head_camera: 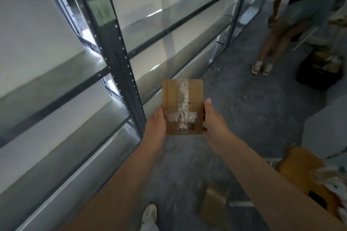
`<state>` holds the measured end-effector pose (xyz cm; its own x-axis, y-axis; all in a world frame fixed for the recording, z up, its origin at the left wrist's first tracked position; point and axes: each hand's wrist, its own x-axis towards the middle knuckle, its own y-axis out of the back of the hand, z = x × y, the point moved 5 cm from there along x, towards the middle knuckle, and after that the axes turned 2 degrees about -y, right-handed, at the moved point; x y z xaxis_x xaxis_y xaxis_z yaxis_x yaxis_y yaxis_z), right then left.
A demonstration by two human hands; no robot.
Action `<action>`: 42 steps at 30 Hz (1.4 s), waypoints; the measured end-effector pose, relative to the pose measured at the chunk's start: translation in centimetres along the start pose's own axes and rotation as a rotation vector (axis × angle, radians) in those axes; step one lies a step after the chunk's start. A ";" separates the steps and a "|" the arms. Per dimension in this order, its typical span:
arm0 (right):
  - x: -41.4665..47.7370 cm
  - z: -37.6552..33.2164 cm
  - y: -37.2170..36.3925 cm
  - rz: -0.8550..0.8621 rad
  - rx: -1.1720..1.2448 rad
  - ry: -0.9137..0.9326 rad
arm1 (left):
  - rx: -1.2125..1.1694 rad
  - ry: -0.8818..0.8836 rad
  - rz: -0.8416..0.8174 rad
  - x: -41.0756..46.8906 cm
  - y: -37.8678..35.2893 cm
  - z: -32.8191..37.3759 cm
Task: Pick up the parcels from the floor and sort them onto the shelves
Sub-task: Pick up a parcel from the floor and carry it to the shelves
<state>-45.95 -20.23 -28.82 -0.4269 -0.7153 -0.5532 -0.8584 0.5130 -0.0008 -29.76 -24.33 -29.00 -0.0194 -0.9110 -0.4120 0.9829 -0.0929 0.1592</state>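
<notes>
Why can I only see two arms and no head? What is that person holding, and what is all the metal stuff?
The camera sits on the person's head and looks forward and down, so you see what they see: their own arms, but never their head. The left hand and right hand hold a flat cardboard parcel between them, one hand on each side. It has shiny tape across it. The metal stuff on the left is a set of shelves, where parcels get sorted; the ones in view look bare. Below is the grey floor, with another brown parcel lying near the person's white shoe. Farther off, a second person is bending down.
</notes>
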 end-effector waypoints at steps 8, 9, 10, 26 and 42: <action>-9.9 -9.3 -2.8 -0.231 -0.084 0.228 | -0.258 -0.128 0.070 -7.4 7.2 7.5; -11.0 -10.1 -3.3 -0.260 -0.093 0.243 | -0.289 -0.145 0.051 -8.5 8.1 8.1; -12.0 -10.8 -3.8 -0.293 -0.092 0.256 | -0.313 -0.152 0.036 -9.5 9.0 8.7; -28.9 -4.8 -28.1 -0.918 0.009 0.224 | -0.245 -0.417 0.339 -24.3 37.7 6.9; -41.5 -6.0 -37.3 -1.161 -0.211 0.399 | -0.198 -0.669 0.572 -31.9 48.2 6.7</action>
<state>2.10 -12.59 -0.82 0.5889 -0.8079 -0.0232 -0.7992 -0.5778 -0.1657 16.97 -2.41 -2.13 0.4408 -0.8458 0.3005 0.8872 0.4613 -0.0028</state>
